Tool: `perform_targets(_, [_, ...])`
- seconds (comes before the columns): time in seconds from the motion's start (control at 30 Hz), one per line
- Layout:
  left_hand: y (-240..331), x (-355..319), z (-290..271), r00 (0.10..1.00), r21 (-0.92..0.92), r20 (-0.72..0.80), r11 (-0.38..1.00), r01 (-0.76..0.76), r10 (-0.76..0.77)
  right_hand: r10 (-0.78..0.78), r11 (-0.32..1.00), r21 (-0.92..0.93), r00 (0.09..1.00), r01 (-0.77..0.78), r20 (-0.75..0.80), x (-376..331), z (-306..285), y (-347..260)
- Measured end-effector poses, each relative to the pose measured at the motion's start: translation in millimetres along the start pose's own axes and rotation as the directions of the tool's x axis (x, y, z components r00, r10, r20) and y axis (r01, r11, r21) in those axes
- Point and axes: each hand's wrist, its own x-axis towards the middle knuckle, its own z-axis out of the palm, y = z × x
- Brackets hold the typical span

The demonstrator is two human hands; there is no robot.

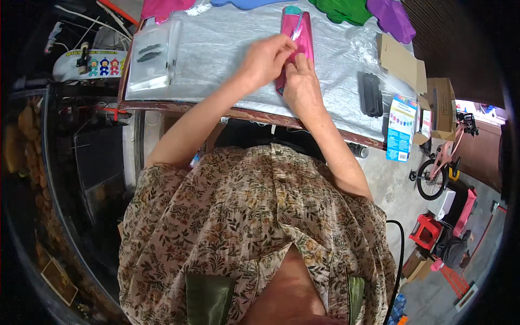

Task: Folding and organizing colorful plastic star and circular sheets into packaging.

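A long, narrow, shiny pink folded bundle [305, 35] with a teal patch at its far end lies on the table before me. It looks like folded fabric or a plastic-wrapped piece; I cannot tell which. From the left, my left hand [264, 60] reaches over its middle, thumb and fingertips pinched together at its surface. My right hand [303, 86] rests on the near part, fingers bent and pressed against it. Both hands partly hide the bundle, and its near end shows as a darker pink edge beside my right hand.
Silvery sheeting covers the table [216, 49]. At left lie clear plastic bags [151, 59] with black marks. Pink, blue, green [344, 11] and purple [391, 20] pieces line the far edge. Right: a black strap-like bundle [371, 95], a blue-white printed box [401, 129], cardboard boxes [441, 105].
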Motion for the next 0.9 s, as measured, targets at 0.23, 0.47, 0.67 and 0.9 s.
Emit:
perform_targets(0.23, [8.7,-13.0,9.3,0.998,0.066,-0.042,0.997,-0.035,0.038,0.104,0.974,0.202,0.994,-0.105,0.014,10.0,-13.1,27.8])
perform_targets(0.47, [22.2,-13.7,10.1,0.985,0.268,0.005,0.948,-0.17,0.175,0.49,0.687,0.31,0.734,-0.658,0.47,39.4,-43.9,91.7])
perform_targets(0.67, [21.2,-17.2,8.8,0.987,0.223,0.01,0.962,-0.157,0.158,0.478,0.658,0.271,0.668,-0.703,0.571,79.9,-37.0,122.8])
perform_targets(0.9, [28.8,-19.1,8.1,0.992,0.208,0.008,0.97,-0.124,0.125,0.487,0.659,0.295,0.691,-0.692,0.534,131.0,-22.7,137.9])
